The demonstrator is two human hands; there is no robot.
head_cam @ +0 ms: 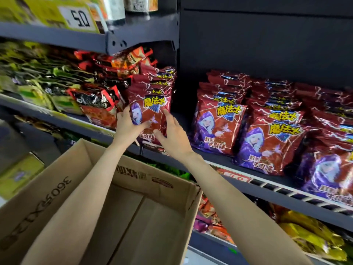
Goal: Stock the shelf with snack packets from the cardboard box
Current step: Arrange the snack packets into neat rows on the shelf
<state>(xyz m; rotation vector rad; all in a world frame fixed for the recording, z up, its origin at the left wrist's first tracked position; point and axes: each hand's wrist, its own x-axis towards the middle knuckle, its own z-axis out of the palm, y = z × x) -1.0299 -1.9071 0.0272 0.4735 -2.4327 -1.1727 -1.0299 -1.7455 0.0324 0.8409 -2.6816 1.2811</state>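
A red snack packet [152, 109] with a purple-hooded figure stands at the front of a row on the dark shelf [219, 161]. My left hand [128, 123] holds its left edge, fingers behind and thumb across the front. My right hand [172, 132] grips its right edge and lower corner. More of the same red packets [215, 125] stand in rows to the right. The cardboard box [133, 213] sits below my forearms, open, its bottom bare where visible.
Black-and-red packets [99, 106] and green packets [38, 88] fill the shelf left of my hands. An upper shelf [57, 35] carries a yellow price tag. Lower shelves hold yellow and orange bags [305, 232]. A dark gap lies between the two red-packet groups.
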